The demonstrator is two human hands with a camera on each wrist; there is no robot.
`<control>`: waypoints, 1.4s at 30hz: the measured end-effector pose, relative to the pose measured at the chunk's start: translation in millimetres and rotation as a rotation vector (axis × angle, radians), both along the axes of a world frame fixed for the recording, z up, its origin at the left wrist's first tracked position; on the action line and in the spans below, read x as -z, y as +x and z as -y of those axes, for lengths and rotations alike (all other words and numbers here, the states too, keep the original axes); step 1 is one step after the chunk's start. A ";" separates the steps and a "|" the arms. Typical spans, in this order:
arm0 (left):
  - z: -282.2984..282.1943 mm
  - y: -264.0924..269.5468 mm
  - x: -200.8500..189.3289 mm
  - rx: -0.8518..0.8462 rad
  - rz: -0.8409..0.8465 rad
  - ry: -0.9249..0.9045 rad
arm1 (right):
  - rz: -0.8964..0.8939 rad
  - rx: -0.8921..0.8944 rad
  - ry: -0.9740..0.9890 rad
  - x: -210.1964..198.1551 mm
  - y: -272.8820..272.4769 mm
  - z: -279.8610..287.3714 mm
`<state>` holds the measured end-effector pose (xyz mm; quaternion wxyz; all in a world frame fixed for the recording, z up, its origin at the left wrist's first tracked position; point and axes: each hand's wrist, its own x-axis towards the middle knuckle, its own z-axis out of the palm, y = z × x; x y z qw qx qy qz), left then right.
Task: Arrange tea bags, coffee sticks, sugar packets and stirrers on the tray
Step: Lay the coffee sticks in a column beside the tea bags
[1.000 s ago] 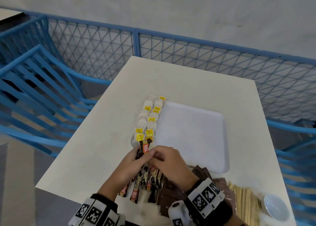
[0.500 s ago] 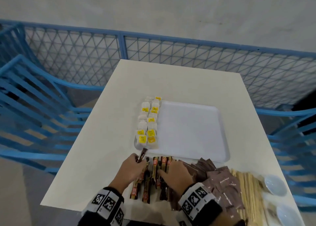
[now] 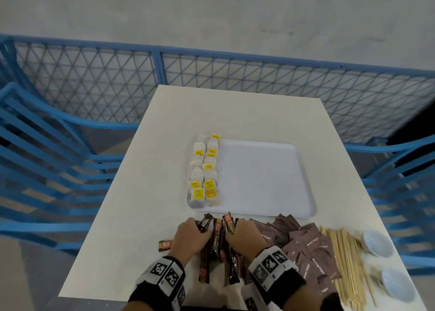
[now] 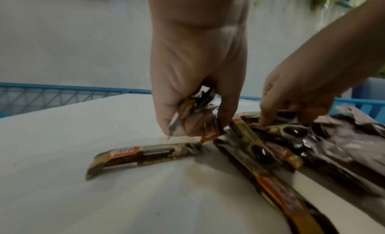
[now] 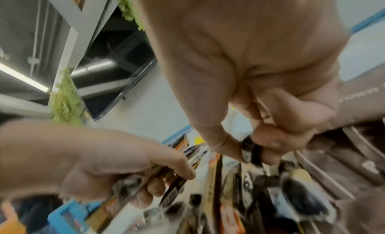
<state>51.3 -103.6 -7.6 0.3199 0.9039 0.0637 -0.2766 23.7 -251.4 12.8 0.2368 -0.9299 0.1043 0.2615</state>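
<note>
Hands [image 3: 191,236] gripping coffee sticks [image 3: 217,242]; two bowls [image 3: 376,243].

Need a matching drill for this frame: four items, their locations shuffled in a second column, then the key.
Items:
1. tea bags
2. coffee sticks
3. sugar packets
4. stirrers

Places:
A. table, between sugar packets and the small white dishes
B. in two rows on the left edge of the tray
C. table near edge, under both hands
D. brown pile on the table, right of the right hand

Pairs: 1-B, 2-C, 3-D, 4-A
</note>
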 end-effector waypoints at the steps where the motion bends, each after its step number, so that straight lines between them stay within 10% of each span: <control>1: -2.1 0.7 -4.6 -0.053 0.000 -0.067 | 0.007 0.016 0.014 -3.0 0.5 3.4; 13: 1.7 10.1 -50.6 -0.259 -0.154 -0.754 | 0.187 0.057 0.440 -41.8 14.0 0.7; 25: -25.7 9.7 -39.5 -0.250 -0.122 -0.718 | 0.169 -0.207 0.511 -39.7 10.2 -15.9; 31: -55.0 9.8 -30.0 -0.228 -0.008 -0.502 | 0.155 -0.139 0.234 -11.6 9.3 -18.2; 42: -64.4 -0.4 5.8 0.382 0.157 0.094 | -0.071 -0.423 -0.048 5.6 -2.5 -57.7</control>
